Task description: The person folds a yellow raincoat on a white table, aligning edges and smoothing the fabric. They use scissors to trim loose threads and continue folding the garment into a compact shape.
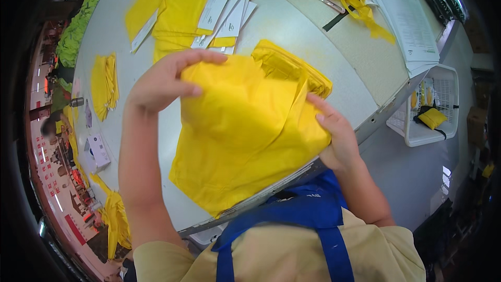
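A large piece of thin yellow cloth (245, 130), creased and loosely folded, hangs between my hands over the table's near edge. At its upper left, my left hand (169, 78) holds the cloth, index finger along the top and thumb on the front. My right hand (336, 138) grips the right edge between thumb and fingers; some of those fingers are hidden behind it. Just beyond the cloth lies a folded yellow bundle (313, 75), partly covered by it. Whether the two are joined I cannot tell.
Flat yellow packs (182, 2) with white cards (219, 2) lie at the far left of the table (355, 94). Scissors (330, 2), yellow strips (373, 21) and paper sheets (407, 26) are far right. Below stands a white basket (428, 136). At left are folded yellow cloths (104, 86) and a small box (98, 151).
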A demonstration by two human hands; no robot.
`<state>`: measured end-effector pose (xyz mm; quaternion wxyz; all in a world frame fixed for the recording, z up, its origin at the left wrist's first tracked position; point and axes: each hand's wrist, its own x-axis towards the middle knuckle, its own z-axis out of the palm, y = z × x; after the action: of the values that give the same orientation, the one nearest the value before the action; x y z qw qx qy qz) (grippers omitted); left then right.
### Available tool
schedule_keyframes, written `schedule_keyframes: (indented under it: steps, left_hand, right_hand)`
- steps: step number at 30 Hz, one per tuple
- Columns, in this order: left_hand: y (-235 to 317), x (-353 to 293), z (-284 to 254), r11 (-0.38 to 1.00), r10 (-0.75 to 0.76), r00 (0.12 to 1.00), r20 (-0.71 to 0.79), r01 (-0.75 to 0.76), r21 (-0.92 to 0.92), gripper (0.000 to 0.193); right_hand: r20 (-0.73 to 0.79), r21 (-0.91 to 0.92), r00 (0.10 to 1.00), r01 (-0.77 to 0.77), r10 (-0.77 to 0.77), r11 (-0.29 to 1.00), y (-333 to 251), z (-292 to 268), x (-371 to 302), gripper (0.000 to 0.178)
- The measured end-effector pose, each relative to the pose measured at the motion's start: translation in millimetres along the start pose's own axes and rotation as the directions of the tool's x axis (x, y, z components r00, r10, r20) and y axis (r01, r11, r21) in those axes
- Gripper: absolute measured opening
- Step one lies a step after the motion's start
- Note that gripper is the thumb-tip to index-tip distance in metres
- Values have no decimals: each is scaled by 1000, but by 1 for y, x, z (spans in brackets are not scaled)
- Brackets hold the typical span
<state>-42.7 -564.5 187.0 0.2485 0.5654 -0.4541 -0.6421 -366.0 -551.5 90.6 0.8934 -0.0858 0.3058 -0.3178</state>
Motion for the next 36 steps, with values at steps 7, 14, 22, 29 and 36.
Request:
schedule_keyframes:
  steps: [7, 14, 22, 29, 36]
  left_hand:
    - [-18, 63, -2, 636, -154, 974, -165, 226, 738, 29]
    - [-69, 92, 1, 972, -161, 982, -98, 175, 156, 13]
    - [-63, 75, 15, 996, 13, 997, -71, -7, 86, 12]
    - [-71, 80, 28, 699, 262, 931, -253, -3, 715, 34]
    - [-65, 92, 119, 251, 451, 879, 151, -288, 924, 46]
  right_hand:
    - [-41, 111, 979, -196, 201, 974, 3, -62, 47, 35]
    - [-242, -954, 953, -200, -183, 223, -32, -33, 35, 52]
    - [148, -982, 984, 158, -99, 103, -29, -26, 64, 81]
    - [178, -979, 963, 193, -201, 60, -16, -34, 68, 73]
    - [240, -970, 889, 199, -390, -143, 9, -38, 64, 50]
